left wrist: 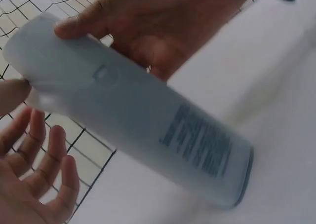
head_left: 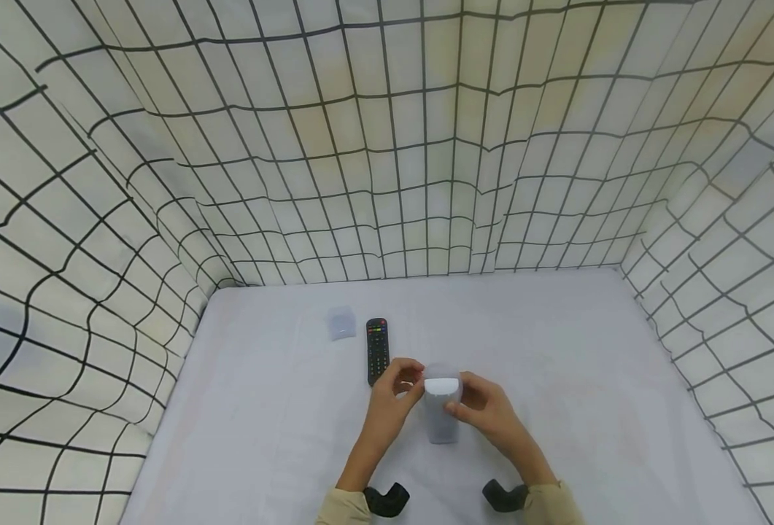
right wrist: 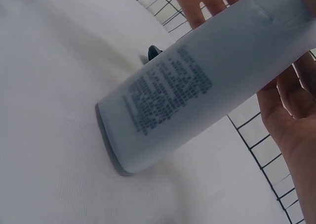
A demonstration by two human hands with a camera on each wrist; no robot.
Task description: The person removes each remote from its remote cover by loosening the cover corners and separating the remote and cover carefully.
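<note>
Both hands are at a pale, flat-sided bottle (head_left: 442,423) with small printed text, which stands tilted in the wrist views. My right hand (head_left: 488,412) grips its upper part from the right, the thumb on the face turned toward me. At the top left edge, my left hand (head_left: 392,394) touches the bottle with its thumb tip. In the left wrist view, the other fingers of that left hand (left wrist: 39,169) are loosely bent beside the bottle (left wrist: 133,105). The right wrist view shows the text on the bottle (right wrist: 168,91) and its darker base rim.
A black remote control (head_left: 377,350) lies just beyond the left hand. Farther left is a small clear plastic packet (head_left: 341,323). The white-covered table (head_left: 242,408) is bordered by walls with a black grid (head_left: 387,160). Dark bands sit at both wrists.
</note>
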